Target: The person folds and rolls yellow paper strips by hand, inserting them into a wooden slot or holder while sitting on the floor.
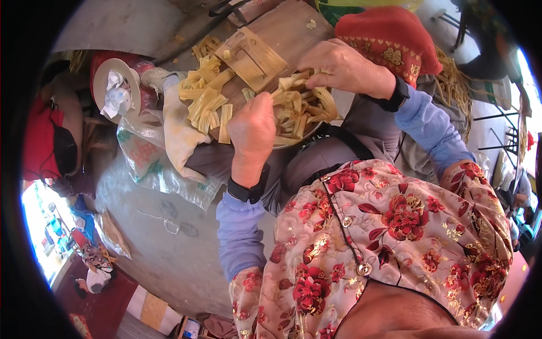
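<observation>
My left hand [254, 130] is closed in a fist, its thumb side against one end of a pale yellow strip [291, 83]. My right hand [344, 68] pinches the other end, fingers bent, so the strip runs between both hands. It looks like dried husk or straw; the exact material I cannot tell. Below it, a round shallow dish [293, 142] on my lap holds a heap of similar strips [302, 113]. Beyond my left hand, a flat ribbed yellow piece with a dark slot [254, 59] lies on a wooden board [291, 28]. More folded strips [204, 99] lie to its left.
A red cushion-like bundle with gold print [389, 39] sits beyond my right hand, with dry straw [451, 85] beside it. At the left are a pale round container with crumpled paper [117, 90], a clear plastic bag [152, 152] and a person in red [48, 133].
</observation>
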A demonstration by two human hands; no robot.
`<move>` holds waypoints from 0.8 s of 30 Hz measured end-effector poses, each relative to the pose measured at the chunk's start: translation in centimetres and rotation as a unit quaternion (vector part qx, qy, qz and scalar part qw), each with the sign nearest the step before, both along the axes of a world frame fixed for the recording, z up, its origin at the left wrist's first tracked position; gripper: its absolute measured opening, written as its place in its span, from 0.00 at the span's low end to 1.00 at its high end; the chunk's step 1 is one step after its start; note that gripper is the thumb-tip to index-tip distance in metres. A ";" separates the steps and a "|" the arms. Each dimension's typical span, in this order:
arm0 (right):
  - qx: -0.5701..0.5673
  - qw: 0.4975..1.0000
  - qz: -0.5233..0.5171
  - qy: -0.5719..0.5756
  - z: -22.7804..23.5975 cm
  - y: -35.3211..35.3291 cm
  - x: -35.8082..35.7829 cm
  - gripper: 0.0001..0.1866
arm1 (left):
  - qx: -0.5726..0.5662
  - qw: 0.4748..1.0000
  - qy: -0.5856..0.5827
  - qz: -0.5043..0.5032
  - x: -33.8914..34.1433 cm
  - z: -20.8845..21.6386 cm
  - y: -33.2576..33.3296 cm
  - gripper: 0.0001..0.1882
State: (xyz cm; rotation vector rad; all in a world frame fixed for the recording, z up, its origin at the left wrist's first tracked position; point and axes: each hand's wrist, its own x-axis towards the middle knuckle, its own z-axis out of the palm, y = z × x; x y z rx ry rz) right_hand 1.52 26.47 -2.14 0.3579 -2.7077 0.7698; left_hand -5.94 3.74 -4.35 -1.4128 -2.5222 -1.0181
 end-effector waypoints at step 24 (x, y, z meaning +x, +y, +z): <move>-0.220 0.966 -0.097 -0.099 -5.4 -2.5 -6.9 0.08 | 0.046 0.912 -0.402 0.065 -7.2 -3.9 1.4 0.06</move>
